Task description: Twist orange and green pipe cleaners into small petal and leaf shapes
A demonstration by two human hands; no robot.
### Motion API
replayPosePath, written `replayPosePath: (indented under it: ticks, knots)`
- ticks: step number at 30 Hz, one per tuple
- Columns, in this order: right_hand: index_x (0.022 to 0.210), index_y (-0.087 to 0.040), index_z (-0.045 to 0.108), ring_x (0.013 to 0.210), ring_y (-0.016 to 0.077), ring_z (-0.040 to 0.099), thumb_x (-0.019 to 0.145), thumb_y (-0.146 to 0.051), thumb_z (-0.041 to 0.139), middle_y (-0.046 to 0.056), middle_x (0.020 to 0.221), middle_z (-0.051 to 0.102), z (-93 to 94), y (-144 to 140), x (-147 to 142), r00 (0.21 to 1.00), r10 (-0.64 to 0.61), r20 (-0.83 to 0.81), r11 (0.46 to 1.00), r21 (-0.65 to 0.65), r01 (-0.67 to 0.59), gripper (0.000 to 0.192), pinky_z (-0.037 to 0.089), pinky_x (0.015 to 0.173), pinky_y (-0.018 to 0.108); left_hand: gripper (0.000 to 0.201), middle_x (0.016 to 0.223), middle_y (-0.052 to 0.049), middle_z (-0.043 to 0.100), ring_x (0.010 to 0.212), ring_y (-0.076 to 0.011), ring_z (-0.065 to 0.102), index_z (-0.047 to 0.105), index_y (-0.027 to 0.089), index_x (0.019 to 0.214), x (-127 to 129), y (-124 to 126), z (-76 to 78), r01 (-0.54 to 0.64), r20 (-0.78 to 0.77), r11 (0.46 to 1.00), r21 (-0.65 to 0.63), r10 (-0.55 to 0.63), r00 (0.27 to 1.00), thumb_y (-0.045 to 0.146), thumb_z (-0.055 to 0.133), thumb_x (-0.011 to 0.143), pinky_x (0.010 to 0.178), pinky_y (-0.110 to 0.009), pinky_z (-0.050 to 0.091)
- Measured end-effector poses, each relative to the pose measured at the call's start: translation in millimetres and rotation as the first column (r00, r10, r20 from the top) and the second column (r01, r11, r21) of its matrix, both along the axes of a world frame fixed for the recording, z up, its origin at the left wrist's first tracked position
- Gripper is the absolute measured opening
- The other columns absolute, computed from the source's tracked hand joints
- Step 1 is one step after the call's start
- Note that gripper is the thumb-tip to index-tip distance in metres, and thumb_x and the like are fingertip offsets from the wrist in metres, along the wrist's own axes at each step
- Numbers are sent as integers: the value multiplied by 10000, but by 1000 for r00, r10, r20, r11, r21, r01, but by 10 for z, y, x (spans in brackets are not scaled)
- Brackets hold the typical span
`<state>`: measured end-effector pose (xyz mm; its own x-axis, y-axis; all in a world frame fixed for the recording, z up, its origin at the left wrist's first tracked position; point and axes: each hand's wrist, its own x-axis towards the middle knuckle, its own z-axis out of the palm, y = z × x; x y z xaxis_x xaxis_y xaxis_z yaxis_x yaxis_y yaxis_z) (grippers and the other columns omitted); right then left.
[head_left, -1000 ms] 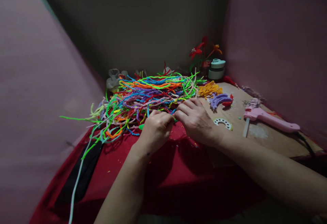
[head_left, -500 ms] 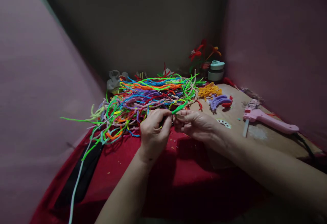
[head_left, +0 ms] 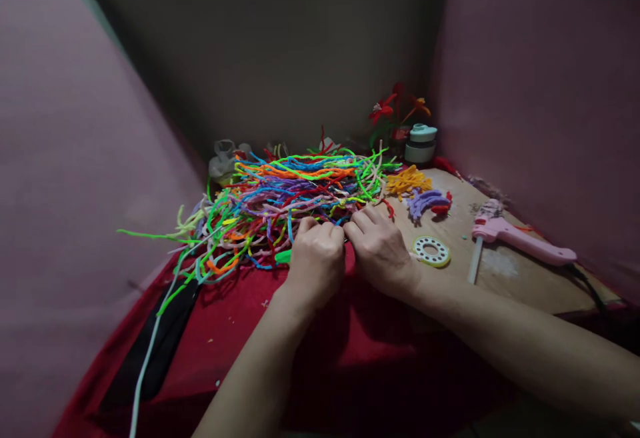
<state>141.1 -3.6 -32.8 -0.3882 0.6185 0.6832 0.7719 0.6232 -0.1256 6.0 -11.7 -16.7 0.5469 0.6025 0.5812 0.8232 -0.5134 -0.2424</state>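
Nearest lies the red cloth over the table, with a black strip and a pale cord running down its left side. Above it the left hand and right hand meet knuckle to knuckle at the near edge of the heap of coloured pipe cleaners. Both grips are curled tight, fingertips pinched together; a bright green pipe cleaner pokes out just left of the left hand, but what each grip holds is hidden under the fingers. Just right of the right hand lies a white ring with holes, then a pink glue gun on the bare wooden board. Farther back sit yellow pieces and purple pieces, then a pale round container and red flowers. No writing is readable anywhere.
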Motion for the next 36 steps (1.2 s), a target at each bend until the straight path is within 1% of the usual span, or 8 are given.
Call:
replayPosePath:
  ticks: [4, 7, 10, 14, 22, 25, 31, 36]
  knots:
    - [692, -133, 590, 787, 208, 491, 746, -84, 483, 101, 793, 612, 154, 80, 48, 969, 88, -231, 948, -279, -152, 130, 377, 716, 347, 245, 603, -20, 555, 564, -130, 471, 549, 158, 649, -181, 47, 89, 159, -45, 985, -60, -162, 986, 84, 396, 825, 736, -323, 375]
    - [596, -156, 556, 536, 124, 436, 629, -139, 582, -6, 541, 505, 279, 169, 124, 822, -52, -567, 554, -701, -449, 46, 339, 541, 274, 242, 644, -16, 577, 610, -123, 490, 568, 160, 717, -237, 20, 125, 240, -3, 969, -56, -240, 971, 100, 379, 856, 790, -326, 374]
    - [537, -160, 557, 457, 94, 406, 544, -142, 590, -25, 478, 478, 326, 212, 202, 626, -228, -745, 125, -660, -740, 38, 330, 501, 260, 208, 703, -12, 604, 662, -121, 502, 580, 165, 806, -232, -18, 130, 286, 42, 958, -11, -285, 957, 110, 389, 866, 866, -348, 357]
    - [566, -161, 594, 476, 101, 469, 583, -169, 588, 8, 525, 563, 265, 176, 255, 533, -299, -791, -101, -530, -842, 20, 362, 508, 256, 196, 755, -4, 627, 714, -123, 520, 590, 181, 855, -222, -19, 124, 294, 26, 956, 4, -294, 955, 134, 400, 877, 960, -381, 314]
    - [575, -119, 624, 495, 99, 512, 642, -196, 606, 40, 550, 622, 210, 171, 174, 545, -100, -832, 229, -552, -802, 104, 393, 545, 248, 118, 995, -53, 645, 986, -197, 542, 614, 205, 918, -201, -21, 159, 138, 333, 979, 149, -181, 925, 245, 557, 823, 968, -406, 338]
    - [609, -128, 606, 483, 93, 517, 658, -222, 615, 25, 537, 619, 238, 157, 132, 428, -205, -880, 326, -474, -818, 107, 385, 520, 236, 150, 824, -50, 632, 805, -176, 568, 614, 173, 836, -190, -23, 158, 49, 787, 999, -19, -16, 616, 314, 605, 784, 761, -329, 443]
    - [623, -132, 602, 474, 84, 488, 715, -258, 583, 3, 509, 590, 184, 52, 76, 429, -143, -892, 325, -452, -831, 157, 384, 535, 239, 219, 675, -8, 624, 574, -105, 545, 672, 149, 798, -126, 62, 103, 707, 890, 589, -391, 438, 126, 334, 700, 683, 550, -233, 420]
    - [619, -131, 618, 548, 95, 507, 740, -294, 588, 21, 587, 622, 159, 8, 85, 557, -69, -827, 290, -551, -782, 205, 401, 610, 256, 162, 588, -1, 619, 512, -85, 521, 701, 123, 678, -91, 49, 96, 654, 885, 650, -387, 462, 65, 245, 766, 593, 507, -212, 396]
